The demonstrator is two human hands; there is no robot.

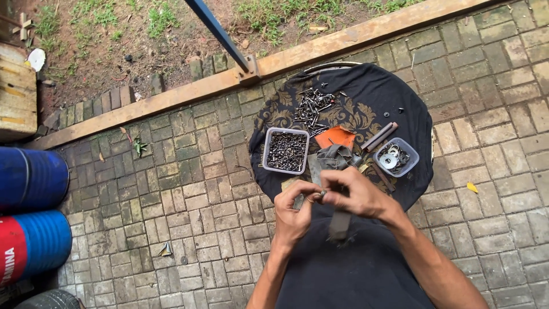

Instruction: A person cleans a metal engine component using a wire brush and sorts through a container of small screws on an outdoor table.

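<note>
Brick paving (189, 171) covers the ground, bordered by a timber beam (171, 94) with bare soil beyond; blue drums (31, 212) lie at the left edge. A round table under a dark patterned cloth (366, 86) carries a loose heap of screws (311, 106), a clear tub of screws (286, 150), a smaller tub of washers (396, 157), an orange scrap (335, 137) and a grey rag (334, 157). Both hands meet just in front of the table edge — left hand (293, 209) pinched shut on a small metal fastener (320, 195), right hand (357, 194) curled closed against the same piece from the opposite side. The fastener sits between the two sets of fingertips; its long axis cannot be told — too small
</note>
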